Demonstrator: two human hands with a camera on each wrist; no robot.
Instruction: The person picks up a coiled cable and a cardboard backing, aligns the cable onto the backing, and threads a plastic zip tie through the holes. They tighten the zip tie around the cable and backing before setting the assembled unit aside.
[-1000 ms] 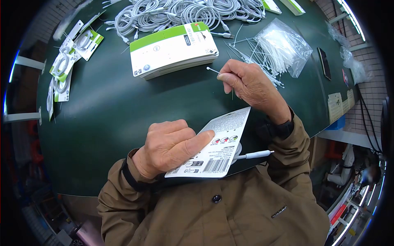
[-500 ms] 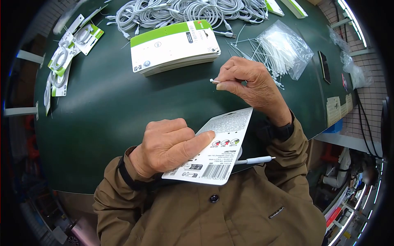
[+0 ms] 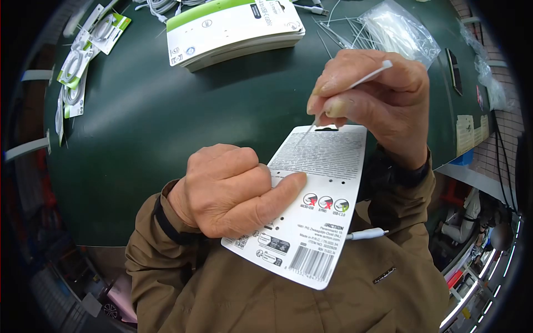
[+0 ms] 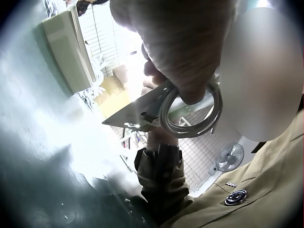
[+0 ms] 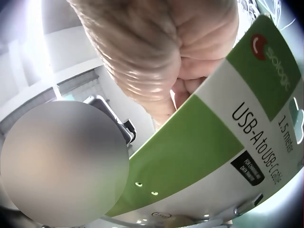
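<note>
My left hand (image 3: 227,191) grips a white printed card (image 3: 327,158), thumb across its barcode side. Behind the card, a coiled grey-white cable (image 4: 167,114) shows in the left wrist view, held against it by that hand. One white cable plug (image 3: 369,233) sticks out past the card's right edge. Between thumb and fingers, my right hand (image 3: 383,100) pinches a white cable tie (image 3: 366,76) above the card's top. The tie's head points up right, its thin tail down over the printed text. The right wrist view shows the card's green and white front (image 5: 194,137).
A stack of similar cards (image 3: 233,36) stands at the back of the dark green table (image 3: 133,161). Beside it lies a clear bag of cable ties (image 3: 402,30). Carded cables (image 3: 72,66) lie at the left, a phone (image 3: 453,72) at the right.
My right hand has come nearer the head camera with the cable tie, whose tail now overlaps the card's top. The card has turned to face the camera more. The head view has shifted down.
</note>
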